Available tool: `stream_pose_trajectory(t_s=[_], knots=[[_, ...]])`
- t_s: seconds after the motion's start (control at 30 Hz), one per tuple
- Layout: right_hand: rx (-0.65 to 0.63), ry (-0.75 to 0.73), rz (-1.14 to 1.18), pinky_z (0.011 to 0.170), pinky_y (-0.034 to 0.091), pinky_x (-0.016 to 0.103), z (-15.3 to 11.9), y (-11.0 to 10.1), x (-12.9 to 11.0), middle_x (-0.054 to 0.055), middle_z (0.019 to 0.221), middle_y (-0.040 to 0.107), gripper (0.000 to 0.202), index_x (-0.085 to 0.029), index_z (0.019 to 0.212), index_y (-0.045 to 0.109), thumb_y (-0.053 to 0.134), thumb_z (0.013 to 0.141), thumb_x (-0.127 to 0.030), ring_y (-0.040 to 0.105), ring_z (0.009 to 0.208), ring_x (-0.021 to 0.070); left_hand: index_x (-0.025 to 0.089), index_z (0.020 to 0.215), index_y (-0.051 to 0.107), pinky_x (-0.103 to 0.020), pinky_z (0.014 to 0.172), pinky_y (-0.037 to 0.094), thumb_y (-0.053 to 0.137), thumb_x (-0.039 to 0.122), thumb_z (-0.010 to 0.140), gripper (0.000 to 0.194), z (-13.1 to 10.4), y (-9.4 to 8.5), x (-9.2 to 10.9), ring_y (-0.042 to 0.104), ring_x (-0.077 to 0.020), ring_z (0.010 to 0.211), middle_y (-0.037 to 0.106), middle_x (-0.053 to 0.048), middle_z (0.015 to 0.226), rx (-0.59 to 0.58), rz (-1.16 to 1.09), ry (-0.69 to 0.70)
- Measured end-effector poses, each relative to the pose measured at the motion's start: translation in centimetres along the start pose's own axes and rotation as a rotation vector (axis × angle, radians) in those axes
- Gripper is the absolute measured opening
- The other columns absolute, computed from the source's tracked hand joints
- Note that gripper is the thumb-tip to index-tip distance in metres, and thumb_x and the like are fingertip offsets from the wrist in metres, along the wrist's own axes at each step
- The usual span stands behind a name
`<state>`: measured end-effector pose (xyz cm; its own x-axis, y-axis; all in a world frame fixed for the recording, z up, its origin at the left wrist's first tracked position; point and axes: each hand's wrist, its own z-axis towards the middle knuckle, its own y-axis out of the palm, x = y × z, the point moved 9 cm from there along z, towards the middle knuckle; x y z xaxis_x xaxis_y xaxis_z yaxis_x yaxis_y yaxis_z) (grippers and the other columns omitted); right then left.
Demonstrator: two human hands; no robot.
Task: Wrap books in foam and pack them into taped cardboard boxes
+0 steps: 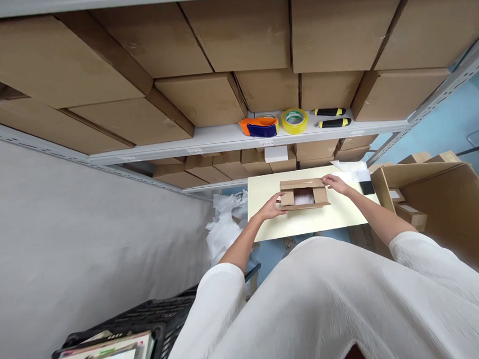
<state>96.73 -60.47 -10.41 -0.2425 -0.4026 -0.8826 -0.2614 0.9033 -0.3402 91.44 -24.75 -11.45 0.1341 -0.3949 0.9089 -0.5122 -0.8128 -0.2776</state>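
Note:
A small cardboard box with its flaps raised lies on a pale yellow board. Something whitish and translucent shows through its opening. My left hand grips the box's left end, thumb above and fingers along the near side. At the far right corner, my right hand pinches the edge of a flap. White sheets and a black piece lie at the board's right end.
Above the board, a shelf holds an orange and blue tape dispenser, yellow tape, two cutters and several cartons. A large open carton stands right; a black crate with magazines is lower left. White wrapping hangs beside the board.

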Motion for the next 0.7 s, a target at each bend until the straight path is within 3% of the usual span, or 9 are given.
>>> stream_pose_trajectory(t_s=[0.13, 0.33, 0.43, 0.53, 0.7], knots=[[0.052, -0.024, -0.022, 0.091, 0.064, 0.045, 0.4, 0.4, -0.1, 0.008, 0.123, 0.074, 0.034, -0.025, 0.103, 0.067, 0.080, 0.074, -0.037, 0.071, 0.083, 0.0190, 0.025, 0.139, 0.057, -0.040, 0.092, 0.063, 0.104, 0.047, 0.062, 0.093, 0.3, -0.3, -0.9, 0.071, -0.0312, 0.123, 0.055, -0.020, 0.160, 0.059, -0.123, -0.083], [0.041, 0.000, -0.023, 0.077, 0.064, 0.039, 0.9, 0.9, 0.2, 0.005, 0.115, 0.074, 0.035, -0.025, 0.100, 0.066, 0.081, 0.070, -0.035, 0.069, 0.074, 0.0171, 0.025, 0.144, 0.050, -0.042, 0.100, 0.059, 0.092, 0.058, 0.081, 0.082, 1.4, -1.1, -2.3, 0.075, -0.0258, 0.110, 0.065, -0.018, 0.143, 0.237, -0.102, -0.203], [0.046, -0.012, -0.049, 0.080, 0.063, 0.040, 1.0, 0.7, 0.0, 0.005, 0.112, 0.074, 0.033, -0.025, 0.099, 0.066, 0.081, 0.076, -0.043, 0.069, 0.078, 0.0187, 0.025, 0.144, 0.053, -0.040, 0.100, 0.057, 0.086, 0.058, 0.087, 0.073, 2.4, -1.3, -2.4, 0.075, -0.0274, 0.108, 0.072, -0.014, 0.130, 0.307, -0.017, -0.255], [0.045, -0.016, -0.102, 0.085, 0.063, 0.041, 0.7, 0.8, -0.1, 0.008, 0.121, 0.072, 0.039, -0.025, 0.105, 0.066, 0.080, 0.081, -0.052, 0.069, 0.087, 0.0204, 0.023, 0.139, 0.058, -0.037, 0.099, 0.055, 0.085, 0.053, 0.087, 0.065, 3.4, -1.4, -2.1, 0.075, -0.0295, 0.110, 0.075, -0.011, 0.117, 0.356, 0.065, -0.279], [0.024, -0.032, -0.228, 0.090, 0.064, 0.045, 0.1, 1.4, -0.1, 0.012, 0.135, 0.064, 0.055, -0.025, 0.121, 0.060, 0.086, 0.076, -0.045, 0.069, 0.097, 0.0246, 0.022, 0.126, 0.065, -0.035, 0.091, 0.054, 0.084, 0.045, 0.085, 0.051, 4.2, -1.5, -2.0, 0.075, -0.0285, 0.103, 0.076, -0.009, 0.107, 0.378, 0.119, -0.295]])
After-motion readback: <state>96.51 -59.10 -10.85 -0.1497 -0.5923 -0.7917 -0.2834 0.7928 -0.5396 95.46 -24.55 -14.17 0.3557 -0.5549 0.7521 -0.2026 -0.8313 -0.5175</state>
